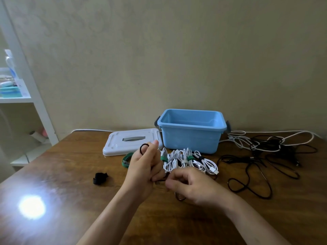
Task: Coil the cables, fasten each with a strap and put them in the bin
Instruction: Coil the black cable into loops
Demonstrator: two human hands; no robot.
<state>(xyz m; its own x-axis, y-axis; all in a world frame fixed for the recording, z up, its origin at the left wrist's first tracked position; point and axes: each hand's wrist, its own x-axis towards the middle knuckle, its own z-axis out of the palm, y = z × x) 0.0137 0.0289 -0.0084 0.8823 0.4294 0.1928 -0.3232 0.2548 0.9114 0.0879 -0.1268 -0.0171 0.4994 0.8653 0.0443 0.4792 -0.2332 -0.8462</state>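
From my remote seat, the surface (pixel 70 174) reads as dark brown wood with a polished, glossy finish that throws back a bright glare. The bin (pixel 191 137) looks like smooth light-blue plastic with a slight sheen, and its lid (pixel 123 144) is pale grey plastic, smooth and semi-matt. The coiled cables (pixel 187 161) have white rubbery jackets; the loose cables (pixel 265 165) look black and faintly shiny. The black strap (pixel 100 178) appears to be matt cloth. The wall (pixel 177 59) is matt, faintly mottled.

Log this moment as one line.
left hand: holds black cable loop | right hand: holds cable | bundles: strapped, on table | bin: open
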